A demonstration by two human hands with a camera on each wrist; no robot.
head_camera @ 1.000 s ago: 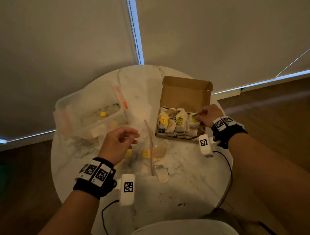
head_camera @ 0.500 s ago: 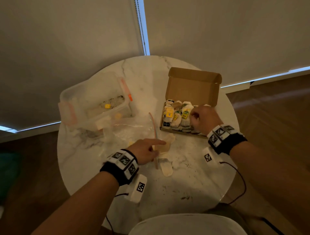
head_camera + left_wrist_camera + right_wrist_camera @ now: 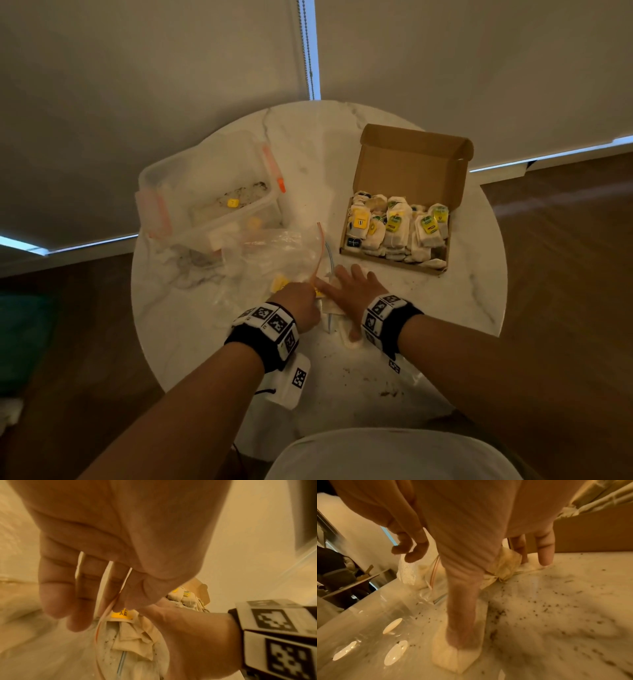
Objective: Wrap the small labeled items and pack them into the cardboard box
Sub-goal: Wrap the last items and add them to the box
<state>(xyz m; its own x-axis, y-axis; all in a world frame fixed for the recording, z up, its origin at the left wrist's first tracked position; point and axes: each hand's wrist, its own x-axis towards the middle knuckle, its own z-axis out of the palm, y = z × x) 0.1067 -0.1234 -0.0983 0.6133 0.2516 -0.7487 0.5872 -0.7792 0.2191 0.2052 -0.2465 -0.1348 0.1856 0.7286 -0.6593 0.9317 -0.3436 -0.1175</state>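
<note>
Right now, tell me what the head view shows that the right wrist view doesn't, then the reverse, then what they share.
Head view only: the open cardboard box seen whole with its rows of wrapped tea bags, the clear plastic container, and both wrists with marker bands.

Right wrist view only: the right hand's thumb pressing flat on a pale tea bag, and dark crumbs scattered over the table.

Both: the right hand spread on the crumpled tea bags beside the clear plastic bag, the left hand close by, the marble table.
</note>
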